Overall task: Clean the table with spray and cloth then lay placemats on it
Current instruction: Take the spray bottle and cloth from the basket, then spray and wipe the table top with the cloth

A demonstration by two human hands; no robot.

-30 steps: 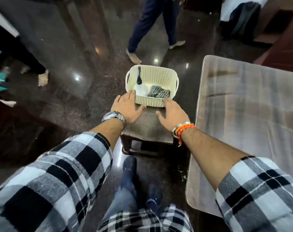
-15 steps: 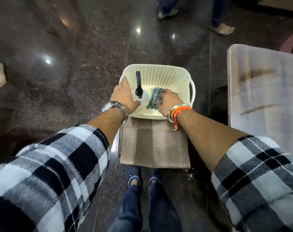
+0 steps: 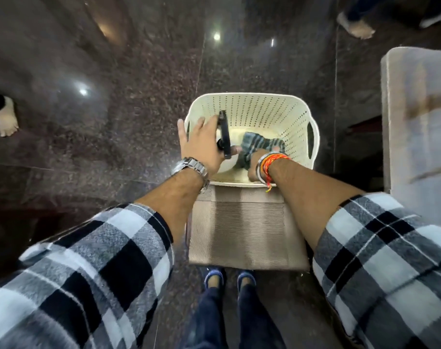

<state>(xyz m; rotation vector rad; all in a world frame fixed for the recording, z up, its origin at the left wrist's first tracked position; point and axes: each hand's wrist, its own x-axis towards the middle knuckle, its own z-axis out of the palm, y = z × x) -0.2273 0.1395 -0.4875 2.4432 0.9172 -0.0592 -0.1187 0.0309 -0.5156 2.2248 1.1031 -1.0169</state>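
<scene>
At centre frame, the left hand (image 3: 201,144) wraps around the black head of 1 spray bottle (image 3: 224,134), fingers partly spread. The right hand (image 3: 258,161) reaches down into 1 cream basket (image 3: 285,114) and closes on 1 dark checked cloth (image 3: 256,144). The basket sits on brown placemats (image 3: 244,238) below it; their number cannot be told. The tabletop (image 3: 418,117) lies at right.
</scene>
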